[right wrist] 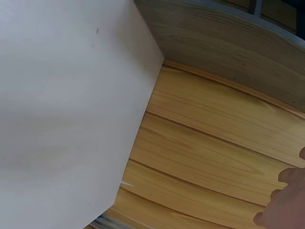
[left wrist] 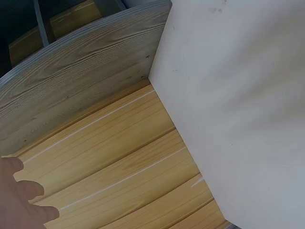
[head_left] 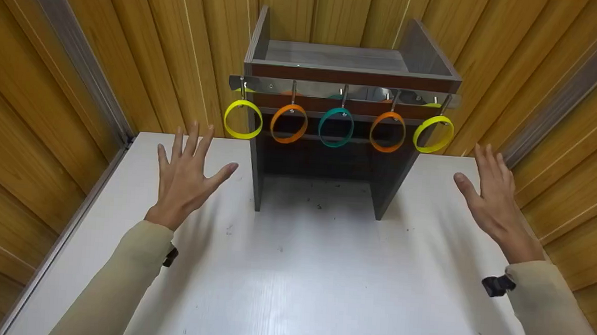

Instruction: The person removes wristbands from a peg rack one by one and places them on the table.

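My left hand (head_left: 186, 173) hovers over the left part of the table, fingers spread and holding nothing. On the other side, my right hand (head_left: 493, 200) is held up with straight fingers and a bare palm. Between them hang several rings on a metal hook rail: a yellow ring (head_left: 227, 127) nearest my left hand, an orange ring (head_left: 274, 130), a teal ring (head_left: 321, 132), a second orange ring (head_left: 372, 137) and another yellow ring (head_left: 418, 141) nearest my right hand. Neither hand touches a ring. Only fingertips show in each wrist view.
The rail (head_left: 319, 89) is fixed across the front of a grey wooden shelf unit (head_left: 326, 56) standing at the back of the white table (head_left: 291, 281). Wood-panelled walls (head_left: 33, 94) enclose the left, back and right. Small dark specks lie on the tabletop.
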`<state>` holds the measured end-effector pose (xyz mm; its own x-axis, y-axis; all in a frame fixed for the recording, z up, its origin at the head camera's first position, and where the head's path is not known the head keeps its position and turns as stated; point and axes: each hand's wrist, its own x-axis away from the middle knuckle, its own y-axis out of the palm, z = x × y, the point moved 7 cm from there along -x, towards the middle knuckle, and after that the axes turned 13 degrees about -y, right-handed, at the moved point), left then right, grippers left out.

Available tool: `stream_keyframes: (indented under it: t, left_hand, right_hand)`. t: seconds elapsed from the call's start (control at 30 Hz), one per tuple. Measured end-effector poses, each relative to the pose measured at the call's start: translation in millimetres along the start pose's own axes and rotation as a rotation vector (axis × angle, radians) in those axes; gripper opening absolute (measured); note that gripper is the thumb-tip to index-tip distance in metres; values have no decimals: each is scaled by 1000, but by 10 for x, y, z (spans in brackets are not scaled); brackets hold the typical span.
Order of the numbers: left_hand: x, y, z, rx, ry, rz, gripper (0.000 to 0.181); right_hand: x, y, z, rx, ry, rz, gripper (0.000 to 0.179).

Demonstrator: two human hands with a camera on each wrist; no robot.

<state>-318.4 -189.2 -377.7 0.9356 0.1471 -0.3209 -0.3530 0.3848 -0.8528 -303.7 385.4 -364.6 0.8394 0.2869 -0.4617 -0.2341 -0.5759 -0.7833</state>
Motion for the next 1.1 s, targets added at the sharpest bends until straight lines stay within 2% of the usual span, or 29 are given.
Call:
stream_keyframes:
  t: [0.23, 0.53, 0.83, 1.07, 1.1]
  left_hand:
    - [11, 53, 60, 72, 19, 20, 96]
    - [35, 201, 154, 179, -13, -31, 96]
    - [61, 348, 227, 303, -21, -19, 93]
    - [89, 433, 235, 419, -39, -36, 92]
    - [95, 447, 232, 437, -48, -43, 92]
  right_hand:
    - [-60, -72, -93, -129, 11, 45, 71]
    - [-127, -194, -217, -266, 84, 124, 63]
    - [-208, -309, -311, -357, 29, 214, 59]
    - [-272, -346, -360, -703, -8, 304, 54]
    - [-282, -352, -373, -724, -16, 310, 53]
